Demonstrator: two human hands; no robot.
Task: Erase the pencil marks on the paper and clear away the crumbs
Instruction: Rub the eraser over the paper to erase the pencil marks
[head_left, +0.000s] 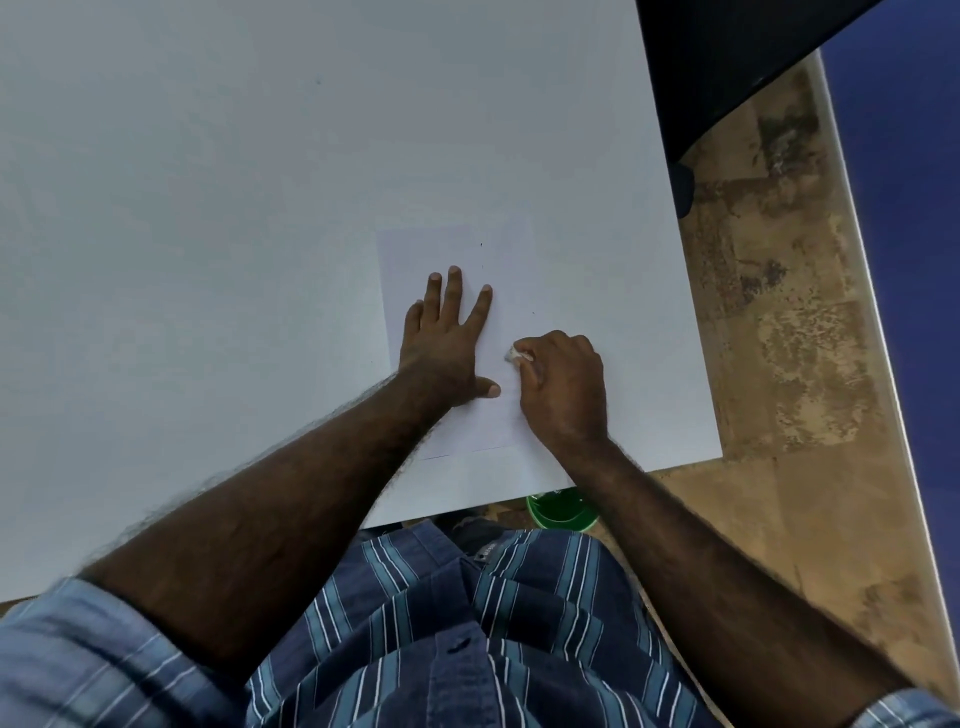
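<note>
Near the table's (208, 208) right front corner lies your paper (426, 260); your left hand (447, 343) presses it flat, fingers spread straight; just beside it, your right hand (563, 384) pinches a small white eraser (516, 355) against the sheet with curled fingers.

We see soft, even, rather cool daylight with no harsh glare. The white table (208, 208) grades from pale grey at upper left to brighter near the centre, so the paper (431, 249) barely stands out against it. Shadows under the forearms are faint. The picture is slightly soft overall, and the wide lens bends the table's edges and the floor (779, 312) at right.
</note>
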